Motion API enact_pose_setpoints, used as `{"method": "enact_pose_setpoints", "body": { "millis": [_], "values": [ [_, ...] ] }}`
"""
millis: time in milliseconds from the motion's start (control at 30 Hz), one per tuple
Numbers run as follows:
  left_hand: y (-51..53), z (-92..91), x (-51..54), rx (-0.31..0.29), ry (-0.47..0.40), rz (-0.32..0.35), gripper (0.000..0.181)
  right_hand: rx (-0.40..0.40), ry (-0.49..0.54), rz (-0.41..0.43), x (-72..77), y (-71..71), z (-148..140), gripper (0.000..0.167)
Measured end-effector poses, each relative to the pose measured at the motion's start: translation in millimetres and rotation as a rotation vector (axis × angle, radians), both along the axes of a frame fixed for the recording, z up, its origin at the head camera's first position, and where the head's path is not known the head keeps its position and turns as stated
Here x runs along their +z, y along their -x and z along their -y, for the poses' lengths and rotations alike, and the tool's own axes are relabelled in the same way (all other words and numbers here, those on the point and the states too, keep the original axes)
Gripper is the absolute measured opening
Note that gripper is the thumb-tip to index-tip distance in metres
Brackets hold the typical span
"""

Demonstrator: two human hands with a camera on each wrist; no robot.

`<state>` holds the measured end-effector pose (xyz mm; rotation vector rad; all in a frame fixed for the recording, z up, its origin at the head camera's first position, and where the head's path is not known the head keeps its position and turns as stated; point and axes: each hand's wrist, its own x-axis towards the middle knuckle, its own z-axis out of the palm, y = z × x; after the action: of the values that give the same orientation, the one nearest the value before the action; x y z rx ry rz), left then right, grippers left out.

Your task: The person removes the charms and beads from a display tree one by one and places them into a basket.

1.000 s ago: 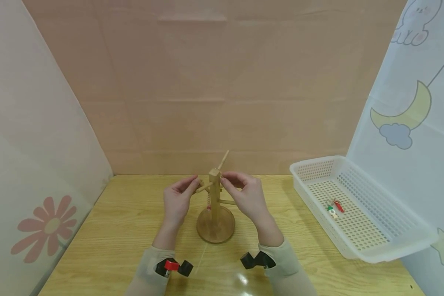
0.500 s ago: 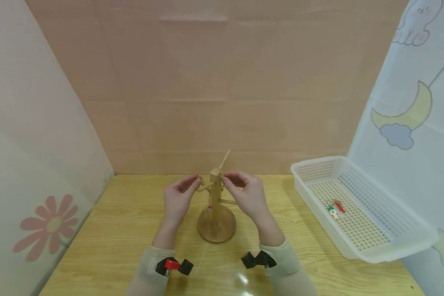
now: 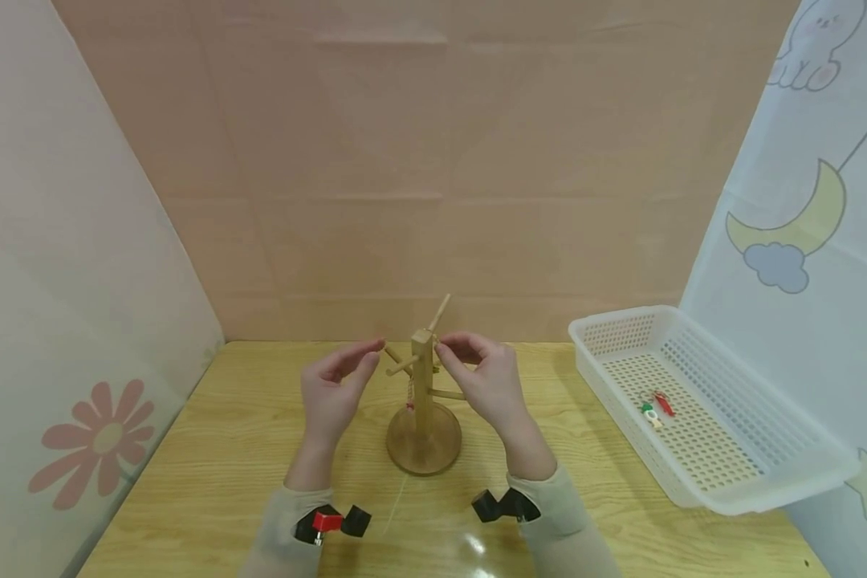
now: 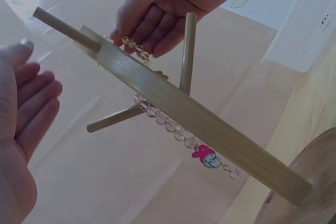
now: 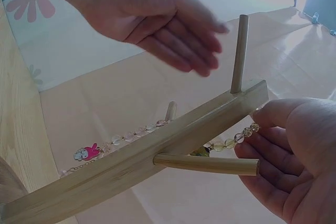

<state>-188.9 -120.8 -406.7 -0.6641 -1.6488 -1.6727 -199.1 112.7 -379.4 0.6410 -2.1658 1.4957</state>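
A wooden stand (image 3: 422, 385) with several pegs rises from a round base in the head view. Beside its top, my right hand (image 3: 486, 381) pinches a bracelet of clear yellowish beads (image 5: 239, 137) between thumb and fingers; the post hides part of it. My left hand (image 3: 335, 389) is left of the post, apart from the pegs, its fingers relaxed and holding nothing. From another peg hangs a bracelet of pale pink beads (image 4: 165, 123). A pink-hooded character charm (image 4: 206, 157) dangles at its lower end.
At the right of the wooden table (image 3: 217, 449) stands a white perforated plastic basket (image 3: 621, 437). Inside lie a small red item (image 3: 664, 403) and a green-and-white item (image 3: 651, 415). A pinkish backdrop (image 3: 433, 177) hangs behind the table.
My left hand has drawn away to the left from the peg tip, and its thumb and fingers have parted. The right hand stays almost in place by the post's top.
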Motion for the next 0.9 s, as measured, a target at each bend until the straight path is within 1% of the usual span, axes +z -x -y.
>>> {"method": "enact_pose_setpoints", "body": {
  "millis": [67, 133, 200, 300, 400, 467, 567, 667, 733, 800, 900],
  "values": [
    [-0.8, 0.3, 1.7, -0.060, 0.011, -0.100, 0.013, -0.001, -0.002, -0.003, -0.1, 0.5, 0, 0.006],
    [-1.2, -0.2, 3.7, -0.120, 0.015, -0.186, 0.018, -0.002, 0.000, -0.008, 0.2, 0.4, 0, 0.006],
    [-1.6, -1.0, 5.8, -0.161, 0.020, -0.245, 0.027, -0.002, 0.000, -0.011, 0.5, 0.2, -1, 0.007],
    [-1.7, -2.4, 8.0, -0.193, 0.030, -0.302, 0.031, -0.001, 0.003, -0.016, 0.9, -0.2, -1, 0.007],
    [-1.4, -3.8, 8.5, -0.205, 0.041, -0.329, 0.032, 0.003, 0.001, -0.024, 1.2, -0.2, 0, 0.007],
    [-0.5, -5.0, 7.9, -0.198, 0.052, -0.339, 0.030, 0.003, -0.001, -0.032, 1.5, -0.4, -1, 0.007],
    [1.3, -7.0, 6.2, -0.165, 0.075, -0.350, 0.027, 0.002, -0.008, -0.044, 1.9, 0.0, -1, 0.006],
    [2.2, -8.7, 4.8, -0.124, 0.088, -0.349, 0.026, 0.003, -0.014, -0.050, 2.1, 0.7, -1, 0.006],
    [2.0, -9.8, 4.3, -0.108, 0.089, -0.346, 0.025, 0.007, -0.013, -0.054, 2.2, 0.9, -1, 0.006],
    [1.9, -10.6, 4.0, -0.105, 0.081, -0.350, 0.023, 0.012, -0.011, -0.057, 2.3, 0.9, -1, 0.007],
    [1.5, -11.2, 3.9, -0.123, 0.065, -0.361, 0.019, 0.017, -0.007, -0.063, 2.0, 1.3, 0, 0.007]
  ]
}}
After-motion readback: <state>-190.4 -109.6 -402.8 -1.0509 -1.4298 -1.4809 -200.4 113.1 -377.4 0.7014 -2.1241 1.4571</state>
